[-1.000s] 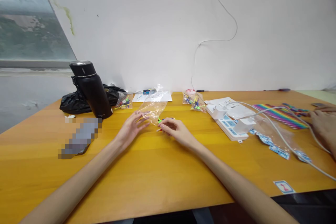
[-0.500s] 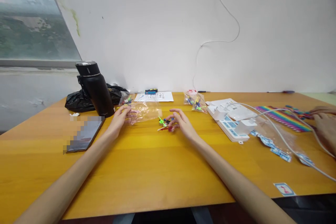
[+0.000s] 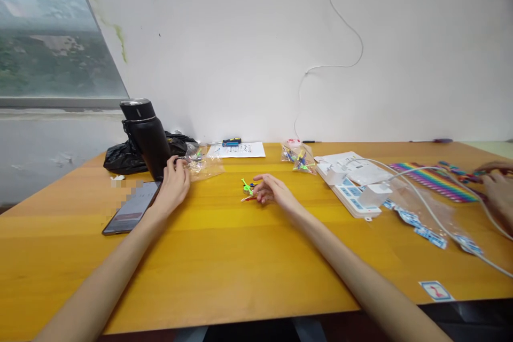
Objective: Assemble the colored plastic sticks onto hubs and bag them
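Observation:
On the left, my left hand (image 3: 173,186) has its fingers bent and closed at the near edge of a clear plastic bag (image 3: 208,168), between the black bottle (image 3: 149,141) and a phone (image 3: 134,207). Near the middle of the table lies a small heap of plastic pieces (image 3: 247,187), bright green, dark and red. Just right of that heap is my right hand (image 3: 276,193), its fingers loosely curved and apart. Its fingertips hide part of the pieces, and I see nothing held in it.
Bagged colourful pieces (image 3: 300,159) lie at the back. A screwdriver (image 3: 231,142) rests by a printed sheet (image 3: 244,149). To the right are a power strip (image 3: 356,197) with white cables, rainbow-coloured sticks (image 3: 430,180) and another person's hand (image 3: 499,189). A black bag (image 3: 122,157) sits behind the bottle.
My left hand has moved left with the clear bag, away from the small pieces. My right hand has let go of the pieces and its fingers have opened beside them.

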`<action>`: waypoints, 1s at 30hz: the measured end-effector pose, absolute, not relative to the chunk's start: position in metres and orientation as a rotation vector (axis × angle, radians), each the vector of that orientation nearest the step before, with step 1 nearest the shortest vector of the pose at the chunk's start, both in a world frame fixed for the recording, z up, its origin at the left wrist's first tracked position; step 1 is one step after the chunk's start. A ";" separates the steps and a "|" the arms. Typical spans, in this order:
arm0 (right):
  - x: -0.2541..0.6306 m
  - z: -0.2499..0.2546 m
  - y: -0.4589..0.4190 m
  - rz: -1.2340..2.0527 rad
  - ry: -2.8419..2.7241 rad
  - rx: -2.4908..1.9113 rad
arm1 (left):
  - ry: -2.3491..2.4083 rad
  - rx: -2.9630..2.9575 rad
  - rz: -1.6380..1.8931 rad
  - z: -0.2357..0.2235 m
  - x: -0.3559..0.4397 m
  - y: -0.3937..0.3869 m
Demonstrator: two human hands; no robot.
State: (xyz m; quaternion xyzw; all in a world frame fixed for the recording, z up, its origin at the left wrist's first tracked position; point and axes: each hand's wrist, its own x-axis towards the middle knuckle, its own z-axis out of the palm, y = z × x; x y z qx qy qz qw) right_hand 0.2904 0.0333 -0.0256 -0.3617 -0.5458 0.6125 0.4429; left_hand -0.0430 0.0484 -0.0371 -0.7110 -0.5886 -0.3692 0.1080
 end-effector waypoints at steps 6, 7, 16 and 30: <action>0.291 -0.025 0.032 1.497 -1.370 -0.927 | -1.654 -2.285 -0.885 -0.043 -0.018 0.042; 0.291 -0.025 0.032 1.492 -1.381 -0.926 | -1.641 -2.361 -0.838 -0.047 -0.017 0.044; 0.302 -0.020 0.040 1.364 -1.374 -0.939 | -1.892 -2.359 -0.813 -0.063 -0.028 0.052; 0.322 -0.031 0.047 0.511 -1.782 -1.229 | -1.831 -2.315 -0.891 -0.054 -0.026 0.049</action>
